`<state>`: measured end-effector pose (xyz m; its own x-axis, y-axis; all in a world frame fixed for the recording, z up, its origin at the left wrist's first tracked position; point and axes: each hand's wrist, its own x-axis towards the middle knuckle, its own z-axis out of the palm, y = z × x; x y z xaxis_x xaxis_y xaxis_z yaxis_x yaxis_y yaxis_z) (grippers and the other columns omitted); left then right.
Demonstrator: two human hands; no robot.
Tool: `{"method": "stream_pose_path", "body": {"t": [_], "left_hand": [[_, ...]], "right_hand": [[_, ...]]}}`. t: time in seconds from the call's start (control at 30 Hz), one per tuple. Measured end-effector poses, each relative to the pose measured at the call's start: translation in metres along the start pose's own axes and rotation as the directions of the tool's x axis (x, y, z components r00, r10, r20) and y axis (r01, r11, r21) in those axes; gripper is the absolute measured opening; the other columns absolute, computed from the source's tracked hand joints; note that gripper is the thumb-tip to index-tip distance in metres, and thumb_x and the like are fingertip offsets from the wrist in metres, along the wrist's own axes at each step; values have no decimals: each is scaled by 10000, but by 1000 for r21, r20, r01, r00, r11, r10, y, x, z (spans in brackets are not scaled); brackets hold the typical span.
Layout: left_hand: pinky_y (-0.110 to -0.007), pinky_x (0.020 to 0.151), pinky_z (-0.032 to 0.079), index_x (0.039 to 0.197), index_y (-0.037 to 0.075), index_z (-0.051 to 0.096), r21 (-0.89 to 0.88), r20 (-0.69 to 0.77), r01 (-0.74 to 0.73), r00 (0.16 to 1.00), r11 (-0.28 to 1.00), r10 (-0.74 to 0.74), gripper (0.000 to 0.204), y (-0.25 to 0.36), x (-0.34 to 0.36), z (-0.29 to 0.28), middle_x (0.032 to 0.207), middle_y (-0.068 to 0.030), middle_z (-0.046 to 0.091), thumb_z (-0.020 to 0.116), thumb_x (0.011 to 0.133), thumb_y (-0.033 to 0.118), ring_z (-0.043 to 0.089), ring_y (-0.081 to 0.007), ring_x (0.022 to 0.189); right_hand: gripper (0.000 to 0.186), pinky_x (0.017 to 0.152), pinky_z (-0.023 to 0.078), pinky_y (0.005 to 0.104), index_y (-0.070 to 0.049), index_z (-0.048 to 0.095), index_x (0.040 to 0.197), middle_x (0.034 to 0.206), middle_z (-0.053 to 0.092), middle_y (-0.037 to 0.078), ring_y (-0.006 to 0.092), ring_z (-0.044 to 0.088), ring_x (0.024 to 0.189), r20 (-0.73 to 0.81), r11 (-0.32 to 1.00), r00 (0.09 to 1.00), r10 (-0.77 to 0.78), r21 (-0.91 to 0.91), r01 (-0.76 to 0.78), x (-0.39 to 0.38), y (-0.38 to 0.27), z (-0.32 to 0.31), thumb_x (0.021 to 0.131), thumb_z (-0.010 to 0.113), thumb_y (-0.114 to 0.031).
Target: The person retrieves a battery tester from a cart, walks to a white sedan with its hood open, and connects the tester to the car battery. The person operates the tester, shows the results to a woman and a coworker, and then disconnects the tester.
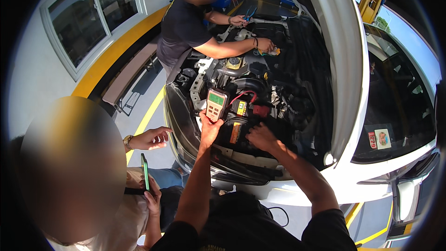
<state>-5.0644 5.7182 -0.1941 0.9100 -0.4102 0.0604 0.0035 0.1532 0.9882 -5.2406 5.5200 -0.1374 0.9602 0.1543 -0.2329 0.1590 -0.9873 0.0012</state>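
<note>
My left hand (pixel 210 131) is closed around a handheld battery tester (pixel 216 106), pale with a lit green screen and several buttons. It is held up over the front of the open engine bay. Just right of it sits a dark car battery (pixel 235 133) with an orange-and-yellow label. A red cable (pixel 241 95) curves behind the tester, and a red clamp or cover (pixel 260 110) lies beyond the battery. My right hand (pixel 263 138) reaches down at the battery's right side, fingers curled; what they grip, if anything, is hidden beneath them.
Across the engine bay a co-worker (pixel 190 30) holds blue pliers (pixel 250 15) and touches a yellowish cloth-like item (pixel 270 51). Another person at left holds a phone (pixel 145 172), their other hand (pixel 151 138) near the bumper. The raised hood (pixel 346 65) stands at right. A bench (pixel 132 72) lines the wall.
</note>
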Motion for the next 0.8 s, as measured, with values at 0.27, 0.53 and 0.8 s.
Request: {"method": "stream_pose_path", "body": {"t": [0.27,0.53,0.8], "left_hand": [[-328,1043,498,1426,11,345,35,-8,9,1000,999,-8,707,2,1,-3,1268,-106,604,746,845,-21,611,-179,1146],[-319,1035,506,1455,18,334,52,-2,23,1000,998,-23,736,12,-5,-1,1265,-99,621,749,850,-33,619,-175,1149],[-287,984,523,1446,38,334,-78,14,70,998,994,-69,723,16,-7,3,1245,-68,632,731,855,-90,629,-137,1112]], "right_hand": [[255,1061,474,610,-160,796,1166,1190,721,152,311,672,1181,-93,991,996,10,-130,-22,-3,-13,21,970,657,-244],[269,1052,475,591,-144,781,1180,1087,768,128,299,730,1079,-52,980,999,-14,-197,3,10,-11,25,976,658,-268],[350,1120,447,614,-38,772,1127,1053,810,152,332,782,1057,311,999,950,22,-39,-11,34,-18,-21,887,823,-287]]}}
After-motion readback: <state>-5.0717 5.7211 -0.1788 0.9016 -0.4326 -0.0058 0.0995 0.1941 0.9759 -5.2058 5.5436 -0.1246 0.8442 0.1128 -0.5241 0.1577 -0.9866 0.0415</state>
